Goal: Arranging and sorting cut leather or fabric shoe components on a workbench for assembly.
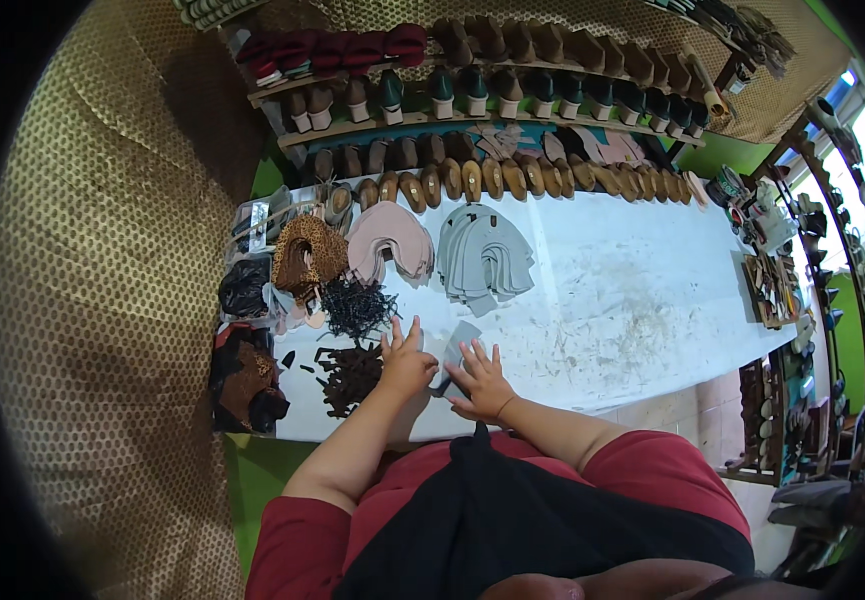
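Right hand (481, 380): fingers spread, palm down over the 4 o'clock edge of a grey piece (460, 338); contact pressure cannot be told. Piece lies on the white counter (593, 300), between the hands. Left hand (409, 364): fingers spread, at the piece's 8 o'clock. From the piece: black strips (359, 306), 10 o'clock; pink stack (390, 240), 11; grey stack (483, 255), between 12 and 1.

No lettering, brand, label, number or sign can be read anywhere in this overhead view.
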A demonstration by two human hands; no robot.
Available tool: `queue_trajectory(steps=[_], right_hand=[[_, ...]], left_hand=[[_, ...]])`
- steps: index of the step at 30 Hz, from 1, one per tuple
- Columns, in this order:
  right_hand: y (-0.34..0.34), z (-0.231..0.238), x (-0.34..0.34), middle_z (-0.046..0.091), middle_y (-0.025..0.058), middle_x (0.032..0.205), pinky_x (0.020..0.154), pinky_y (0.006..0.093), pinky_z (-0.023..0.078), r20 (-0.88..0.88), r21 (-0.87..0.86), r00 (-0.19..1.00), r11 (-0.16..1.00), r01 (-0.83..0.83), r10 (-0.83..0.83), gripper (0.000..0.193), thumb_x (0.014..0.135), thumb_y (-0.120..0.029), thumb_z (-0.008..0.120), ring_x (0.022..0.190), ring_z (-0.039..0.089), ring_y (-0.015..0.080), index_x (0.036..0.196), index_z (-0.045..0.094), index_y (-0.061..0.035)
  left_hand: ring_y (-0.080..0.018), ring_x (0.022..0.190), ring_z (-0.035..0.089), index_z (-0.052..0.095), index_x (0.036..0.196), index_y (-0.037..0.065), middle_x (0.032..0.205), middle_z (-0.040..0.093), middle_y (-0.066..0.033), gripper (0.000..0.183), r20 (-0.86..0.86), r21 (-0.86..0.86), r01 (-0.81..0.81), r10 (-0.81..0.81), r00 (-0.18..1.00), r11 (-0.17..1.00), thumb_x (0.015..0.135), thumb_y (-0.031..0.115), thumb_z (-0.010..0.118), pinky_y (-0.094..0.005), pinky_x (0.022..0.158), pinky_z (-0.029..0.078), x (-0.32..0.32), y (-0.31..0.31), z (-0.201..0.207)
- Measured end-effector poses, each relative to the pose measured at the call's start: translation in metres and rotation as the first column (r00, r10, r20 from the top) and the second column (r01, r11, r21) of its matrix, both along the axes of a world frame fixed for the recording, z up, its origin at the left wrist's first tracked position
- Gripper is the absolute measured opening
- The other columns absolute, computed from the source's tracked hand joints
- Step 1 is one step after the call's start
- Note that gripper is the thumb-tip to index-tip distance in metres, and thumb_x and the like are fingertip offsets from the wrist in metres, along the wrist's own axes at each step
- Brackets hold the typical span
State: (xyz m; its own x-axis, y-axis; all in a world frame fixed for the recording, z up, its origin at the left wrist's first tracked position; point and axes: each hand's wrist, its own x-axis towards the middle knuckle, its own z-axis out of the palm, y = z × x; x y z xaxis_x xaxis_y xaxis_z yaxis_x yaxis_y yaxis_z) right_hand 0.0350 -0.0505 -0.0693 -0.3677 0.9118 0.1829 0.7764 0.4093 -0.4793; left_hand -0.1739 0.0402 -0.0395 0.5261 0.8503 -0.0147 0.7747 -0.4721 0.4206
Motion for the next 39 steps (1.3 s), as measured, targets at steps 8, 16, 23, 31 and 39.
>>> queue_trajectory(steps=[8,16,23,31,39], right_hand=[[-0.001,-0.001,0.003,0.033,0.0221,0.156,0.111,0.0754,0.01,-0.049,0.085,0.999,0.996,-0.019,0.023,0.036,0.082,-0.04,0.07,0.147,0.023,0.0452,0.102,0.068,-0.0098],[-0.003,0.002,0.003,0.035,0.0175,0.155,0.109,0.0775,0.015,-0.002,0.085,1.0,0.996,-0.027,0.028,0.012,0.083,-0.025,0.069,0.146,0.026,0.0443,0.086,0.071,-0.0136],[-0.003,0.004,0.002,0.036,0.0173,0.155,0.108,0.0774,0.016,0.0,0.085,1.0,0.996,-0.03,0.03,0.012,0.083,-0.024,0.068,0.146,0.026,0.0445,0.085,0.071,-0.0129],[-0.001,0.0,0.0,0.037,0.0185,0.154,0.111,0.0739,0.015,0.003,0.071,1.0,0.997,-0.004,0.003,0.018,0.089,-0.021,0.063,0.146,0.028,0.0424,0.101,0.067,-0.0093],[-0.003,-0.009,0.004,0.036,0.0225,0.153,0.114,0.0701,0.01,-0.121,0.052,0.987,0.992,0.115,-0.108,0.035,0.092,-0.02,0.059,0.147,0.027,0.0418,0.124,0.058,-0.0064]], left_hand=[[-0.047,0.15,0.014,0.079,0.076,0.021,0.16,0.034,-0.0159,0.009,-0.158,-0.067,0.02,-0.031,0.987,0.998,0.07,0.028,0.078,-0.0722,0.114,0.007,0.005,0.012,-0.014],[-0.0437,0.147,0.023,0.077,0.073,0.017,0.156,0.04,-0.0146,0.006,-0.135,-0.049,0.006,-0.012,0.991,0.999,0.07,0.022,0.074,-0.0723,0.114,0.009,0.005,0.018,-0.021],[-0.0446,0.147,0.023,0.078,0.077,0.017,0.157,0.039,-0.0151,0.011,-0.146,-0.042,-0.005,-0.001,0.989,0.999,0.074,0.026,0.076,-0.0699,0.115,0.012,0.003,0.022,-0.022],[-0.0467,0.15,0.013,0.08,0.088,0.023,0.159,0.035,-0.0179,0.017,0.047,-0.048,-0.108,0.11,0.993,0.993,0.079,0.036,0.074,-0.0716,0.114,0.007,-0.008,0.02,-0.032],[-0.0485,0.152,-0.004,0.078,0.11,0.032,0.168,0.01,-0.0153,0.028,-0.078,-0.244,0.021,-0.042,0.996,0.969,0.084,0.039,0.071,-0.0704,0.114,0.001,0.008,0.014,0.012]])
